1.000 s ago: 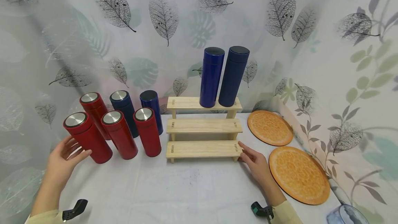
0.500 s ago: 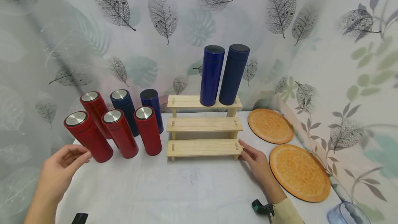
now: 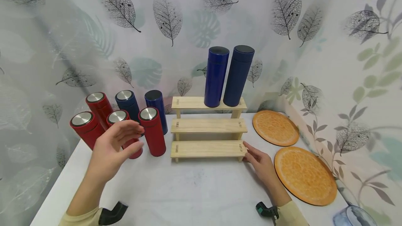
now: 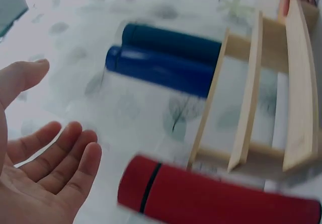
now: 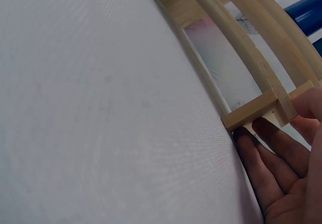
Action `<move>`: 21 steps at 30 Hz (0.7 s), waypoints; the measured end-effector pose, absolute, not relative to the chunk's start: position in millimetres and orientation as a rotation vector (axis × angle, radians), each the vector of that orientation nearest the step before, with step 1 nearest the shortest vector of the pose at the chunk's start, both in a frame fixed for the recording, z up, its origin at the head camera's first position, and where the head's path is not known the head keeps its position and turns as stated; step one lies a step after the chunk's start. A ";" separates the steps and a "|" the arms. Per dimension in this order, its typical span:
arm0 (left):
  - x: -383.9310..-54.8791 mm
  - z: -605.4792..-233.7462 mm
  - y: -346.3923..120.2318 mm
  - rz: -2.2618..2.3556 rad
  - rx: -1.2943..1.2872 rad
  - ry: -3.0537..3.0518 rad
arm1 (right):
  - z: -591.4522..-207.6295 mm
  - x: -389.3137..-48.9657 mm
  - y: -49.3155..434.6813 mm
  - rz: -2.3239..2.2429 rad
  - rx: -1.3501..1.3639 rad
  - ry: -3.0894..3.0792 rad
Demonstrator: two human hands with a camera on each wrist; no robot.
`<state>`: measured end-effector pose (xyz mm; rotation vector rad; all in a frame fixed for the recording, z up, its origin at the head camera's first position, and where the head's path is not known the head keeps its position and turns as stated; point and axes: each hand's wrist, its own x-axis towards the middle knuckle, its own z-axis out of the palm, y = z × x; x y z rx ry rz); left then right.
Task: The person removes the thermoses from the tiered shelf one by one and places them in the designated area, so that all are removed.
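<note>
My left hand (image 3: 113,149) is raised in front of the red thermos bottles, thumb apart from the fingers, holding nothing. Nearest it are a steel-lidded red thermos (image 3: 154,135) and another red thermos (image 3: 117,116) partly hidden behind the hand. In the left wrist view, a red thermos (image 4: 216,194) lies beyond the fingertips. My right hand (image 3: 260,163) grips the right end of the lowest step of a three-step wooden rack (image 3: 208,149); the right wrist view has its fingers (image 5: 282,153) against the end leg. Two blue thermoses, one glossy (image 3: 216,77) and one matte (image 3: 238,76), stand on the top step.
Left of the rack stand a navy thermos (image 3: 128,105), a blue thermos (image 3: 156,109) and more red thermoses (image 3: 86,128). Two round orange mats (image 3: 304,175) lie at the right on the white table (image 3: 188,194). A clear glass (image 3: 353,216) sits at the lower right corner.
My left hand has let go of the leftmost red thermos, drawn back, then moved right in front of the other red ones. My right hand has stayed on the rack.
</note>
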<state>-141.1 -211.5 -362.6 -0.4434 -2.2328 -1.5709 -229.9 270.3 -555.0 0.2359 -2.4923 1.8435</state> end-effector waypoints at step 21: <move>-238.9 -349.6 -112.8 -1.928 -0.613 -2.158 | -557.5 -231.1 273.3 1.810 0.223 -2.525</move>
